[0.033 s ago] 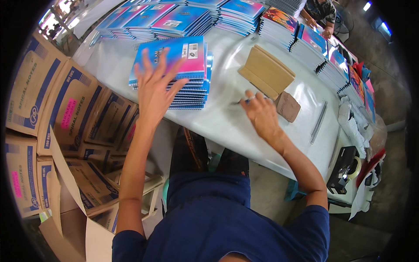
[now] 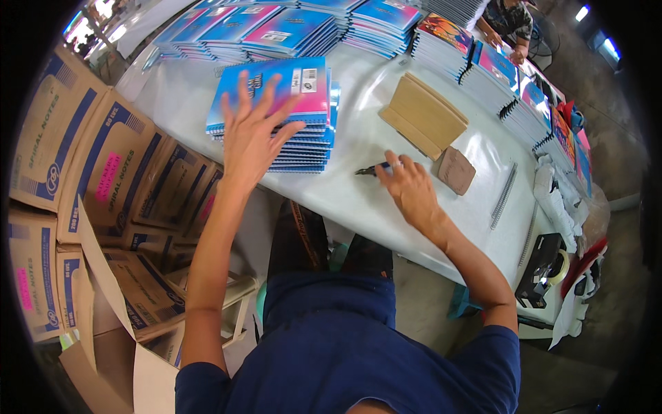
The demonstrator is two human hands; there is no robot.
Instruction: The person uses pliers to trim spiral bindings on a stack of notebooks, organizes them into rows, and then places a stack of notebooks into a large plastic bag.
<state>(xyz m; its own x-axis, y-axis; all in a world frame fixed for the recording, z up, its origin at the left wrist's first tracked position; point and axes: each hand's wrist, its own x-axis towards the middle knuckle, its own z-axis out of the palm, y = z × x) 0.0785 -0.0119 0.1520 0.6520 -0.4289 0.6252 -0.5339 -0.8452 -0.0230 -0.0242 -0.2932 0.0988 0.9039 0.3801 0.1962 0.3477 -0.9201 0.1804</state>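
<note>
Left hand (image 2: pixel 252 134) spread open, empty, over near-edge notebooks (image 2: pixel 314 110), 11 o'clock | right hand (image 2: pixel 412 190) curled round dark tool (image 2: pixel 367 170) | table (image 2: pixel 352 114) lay bare at 12

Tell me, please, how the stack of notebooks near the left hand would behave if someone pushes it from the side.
The notebook stack would probably shear apart rather than move as one block, since its edges are uneven and no band shows. It is likely heavy, being many notebooks deep. The glossy table cover may let its bottom slide.

a notebook stack (image 2: pixel 312 110) lies on the table (image 2: pixel 476 214), right of cartons (image 2: pixel 131 172) and left of folded cardboard (image 2: pixel 424 116).
</note>
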